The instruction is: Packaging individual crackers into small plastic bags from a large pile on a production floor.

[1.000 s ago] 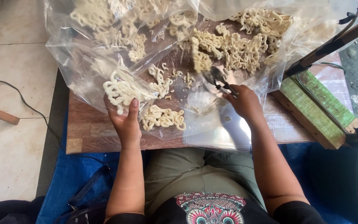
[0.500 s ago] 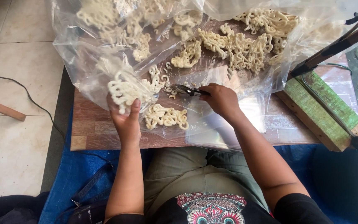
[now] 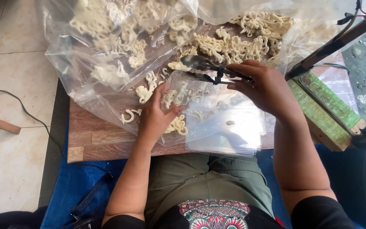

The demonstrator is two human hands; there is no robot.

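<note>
here the right hand (image 3: 264, 87) is closed around the handles of dark tongs (image 3: 210, 68), whose tips point left and pinch a pale cracker (image 3: 178, 66) just above the mouth of a small clear bag (image 3: 183, 91). the left hand (image 3: 156, 116) lies on that bag with its fingers spread, thumb to the right, pressing the near side of the plastic flat on the table (image 3: 98, 140); it grips nothing tightly, only holds the bag down. a few curly crackers sit inside the bag under and beside the palm, and one hook-shaped piece (image 3: 128, 115) lies loose just left of the wrist. far across the table a big clear sheet (image 3: 85, 80) is heaped with many more of the same pale, squiggly crackers, one pile far left (image 3: 111, 38) and another far right (image 3: 242, 40). near the right hand a stack of flat empty bags (image 3: 234, 135) hangs over the near table edge. at the right stands a wooden sealer with a green bar (image 3: 327, 110). a black cable (image 3: 18, 106) runs over the tiled floor at left.
</note>
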